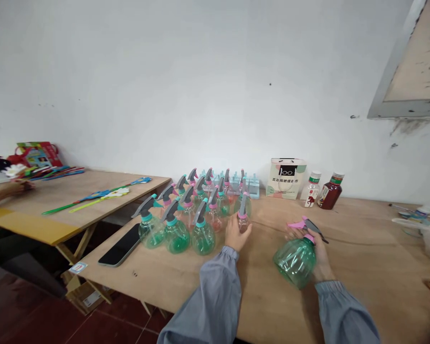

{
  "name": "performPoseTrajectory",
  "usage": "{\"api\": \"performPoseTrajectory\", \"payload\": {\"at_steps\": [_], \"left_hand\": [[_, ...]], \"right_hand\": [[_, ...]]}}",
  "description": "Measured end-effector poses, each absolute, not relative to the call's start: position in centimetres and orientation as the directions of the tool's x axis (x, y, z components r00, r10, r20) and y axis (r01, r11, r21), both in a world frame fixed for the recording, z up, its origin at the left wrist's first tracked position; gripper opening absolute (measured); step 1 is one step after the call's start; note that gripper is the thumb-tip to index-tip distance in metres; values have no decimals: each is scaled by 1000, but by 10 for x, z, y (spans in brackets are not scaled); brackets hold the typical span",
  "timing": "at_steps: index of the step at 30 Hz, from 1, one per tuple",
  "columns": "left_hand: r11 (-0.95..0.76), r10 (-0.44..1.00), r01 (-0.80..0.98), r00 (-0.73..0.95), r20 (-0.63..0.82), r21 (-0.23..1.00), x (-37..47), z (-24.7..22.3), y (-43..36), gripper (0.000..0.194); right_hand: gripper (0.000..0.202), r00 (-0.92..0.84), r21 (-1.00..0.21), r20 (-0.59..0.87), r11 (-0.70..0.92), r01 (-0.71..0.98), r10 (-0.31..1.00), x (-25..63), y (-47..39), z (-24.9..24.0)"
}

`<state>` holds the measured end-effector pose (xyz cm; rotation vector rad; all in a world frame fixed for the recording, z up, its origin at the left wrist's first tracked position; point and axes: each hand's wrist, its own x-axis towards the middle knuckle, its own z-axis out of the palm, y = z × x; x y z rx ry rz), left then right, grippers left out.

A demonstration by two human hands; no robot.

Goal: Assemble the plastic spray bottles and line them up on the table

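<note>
In my right hand point(322, 260) is a green spray bottle point(294, 262) with a pink collar and a grey-and-pink trigger head, held tilted above the table. My left hand point(237, 233) is wrapped around a clear pinkish spray bottle point(242, 220) with a pink collar, at the right end of a group of similar bottles. Several green and pink spray bottles stand upright in rows to the left, among them a green spray bottle point(203, 236) with a teal collar nearest my left hand.
A black phone point(120, 246) lies at the table's left edge. Behind the bottles is a light-blue rack point(252, 185). A paper bag point(285, 179), a white bottle point(311, 191) and a dark red bottle point(330, 192) stand along the wall. At the left table, another person's hand point(19, 188) shows.
</note>
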<state>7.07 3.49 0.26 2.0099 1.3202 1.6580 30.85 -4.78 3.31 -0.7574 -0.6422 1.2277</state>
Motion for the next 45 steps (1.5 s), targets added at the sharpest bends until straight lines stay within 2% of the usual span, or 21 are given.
{"api": "performPoseTrajectory", "payload": {"at_steps": [6,13,17,19,23,26,30,34,36,40,42,45], "left_hand": [[-574,742,494,-24,670,653,71,4,34,52],[-587,739,495,3,674,641,71,4,31,49],[-591,738,492,11,674,639,70,4,31,49],[-592,739,492,17,673,638,70,4,31,49],[-588,745,489,18,666,645,70,4,30,50],[-585,746,488,11,665,648,70,4,30,49],[-589,740,495,13,672,639,70,4,30,49],[-589,742,504,27,670,632,69,4,30,49],[-590,743,506,34,669,630,69,4,30,50],[-598,737,499,37,674,627,68,3,30,51],[-600,738,493,38,673,630,68,3,30,51],[-600,740,494,43,671,630,68,4,30,51]], "right_hand": [[43,84,-855,91,121,-504,992,297,-59,38],[43,215,-810,126,226,-542,968,291,-57,43],[42,202,-818,119,211,-536,972,289,-58,46],[40,211,-822,127,222,-524,969,289,-59,47],[36,314,-813,222,353,-464,923,293,-58,45],[34,379,-826,202,365,-430,903,296,-55,41],[28,365,-842,126,294,-452,922,295,-56,40],[19,357,-803,219,376,-462,908,294,-60,43],[24,377,-802,233,396,-446,896,294,-61,46],[44,389,-837,144,322,-443,910,292,-63,51],[47,372,-833,131,306,-462,919,291,-63,53],[45,374,-824,192,356,-441,907,293,-63,53]]}}
